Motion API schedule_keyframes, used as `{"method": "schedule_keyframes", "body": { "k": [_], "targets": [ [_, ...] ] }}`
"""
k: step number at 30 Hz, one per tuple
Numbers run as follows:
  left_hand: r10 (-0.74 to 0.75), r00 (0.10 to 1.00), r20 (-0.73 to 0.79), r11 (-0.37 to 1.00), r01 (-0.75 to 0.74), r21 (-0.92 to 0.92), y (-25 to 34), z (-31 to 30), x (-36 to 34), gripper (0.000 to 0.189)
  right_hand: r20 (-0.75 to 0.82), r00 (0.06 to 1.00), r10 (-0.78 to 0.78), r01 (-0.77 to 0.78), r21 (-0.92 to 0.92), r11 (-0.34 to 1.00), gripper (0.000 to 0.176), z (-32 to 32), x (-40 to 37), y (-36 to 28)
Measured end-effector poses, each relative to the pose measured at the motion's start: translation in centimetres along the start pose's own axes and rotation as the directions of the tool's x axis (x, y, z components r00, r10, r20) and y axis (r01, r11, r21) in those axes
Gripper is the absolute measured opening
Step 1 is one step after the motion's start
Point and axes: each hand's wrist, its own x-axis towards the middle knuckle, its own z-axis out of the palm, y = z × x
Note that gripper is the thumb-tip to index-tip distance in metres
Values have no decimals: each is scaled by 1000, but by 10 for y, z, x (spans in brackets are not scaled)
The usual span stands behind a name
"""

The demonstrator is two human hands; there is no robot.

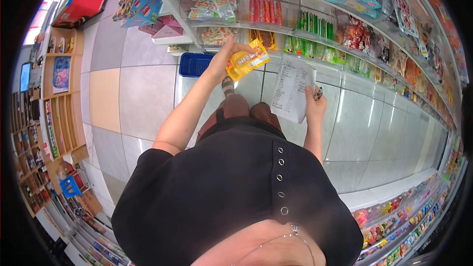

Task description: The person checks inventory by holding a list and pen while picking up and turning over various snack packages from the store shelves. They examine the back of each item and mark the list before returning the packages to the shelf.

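My left hand [221,61] holds a yellow snack packet [247,60] by its edge, in front of the lower shelves. The packet is tilted, with dark lettering across its front. In my right hand [316,107] is a sheet of white paper [293,88] with a handwritten list. A small dark object [318,92], too small to name, is also between the fingers of that hand. Beyond the yellow packet, similar yellow-and-brown packs [262,38] sit in a lower shelf bin. A blue basket [193,65] stands on the floor beside my left forearm.
Clear-fronted shelves [295,32] with bagged sweets, red packs [265,11] and green packs [315,25] run across the front and right. More low shelving [409,216] lies at lower right. Wooden shelves [61,93] stand at left, past the tiled floor [143,76].
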Motion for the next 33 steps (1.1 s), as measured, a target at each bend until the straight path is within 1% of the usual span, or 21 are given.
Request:
{"method": "schedule_keyframes", "body": {
  "k": [1,2,4,7,8,10,11,12,13,14,15,18,21,22,24,25,26,28,30,31,33],
  "targets": [
    [3,1000,-3,1000,-3,13,-1,1,-1,74,-15,1000,-16,16,5,1000,31,-2,1,2],
    [-1,1000,3,1000,2,-22,-1,3,-3,67,-29,999,-32,32,10,999,31,-4,2,3],
    [-8,1000,16,996,9,-93,-2,8,-8,55,-11,1000,9,-9,32,999,29,-11,3,-2],
    [9,998,-60,987,1,160,-14,15,-8,33,-18,996,91,-87,137,987,29,-17,3,-3],
    [-3,998,-61,996,9,91,-17,19,-10,30,-25,992,120,-114,186,976,29,-18,3,-3],
    [-24,998,-53,999,22,-43,-19,34,-17,31,29,985,168,-169,273,947,30,-24,4,1],
    [-156,988,-16,968,150,-200,-18,36,-21,34,53,981,189,-196,318,928,30,-27,4,5],
    [-141,977,157,853,200,-482,-25,33,-20,32,79,980,184,-200,318,927,30,-29,5,11],
    [-79,946,315,651,288,-702,-43,25,-17,30,103,978,182,-206,318,926,31,-32,5,18],
    [25,899,438,386,395,-833,-59,19,-16,29,129,975,183,-215,317,924,31,-34,4,23],
    [116,892,438,321,383,-866,-67,22,-16,29,118,975,190,-218,308,926,31,-36,2,26],
    [186,917,354,259,302,-917,-80,22,-21,28,93,972,215,-233,284,930,33,-41,0,36],
    [173,923,343,226,302,-926,-81,18,-19,26,60,961,269,-275,272,922,36,-44,-2,57],
    [80,953,291,231,266,-936,-80,15,-18,26,51,954,297,-300,259,918,36,-44,-2,62],
    [-98,978,186,264,206,-942,-75,10,-8,25,25,946,323,-319,249,914,37,-42,1,70],
    [-174,976,130,443,196,-875,-73,4,-1,27,7,945,328,-319,250,914,37,-41,0,75],
    [-227,974,-22,688,145,-711,-72,-1,6,31,-13,943,333,-319,252,914,37,-41,-3,80],
    [-231,966,-117,911,172,-375,-64,-6,29,40,-76,923,378,-354,226,908,39,-46,-8,84],
    [-175,947,-270,984,167,-54,-54,-2,65,39,-155,908,388,-351,220,910,41,-55,-11,91],
    [-132,932,-339,979,176,104,-50,0,83,40,-202,901,383,-337,229,913,41,-59,-16,99],
    [-114,941,-319,907,229,353,-43,-12,126,42,-278,871,406,-350,231,908,40,-72,-25,105]
  ]
}}
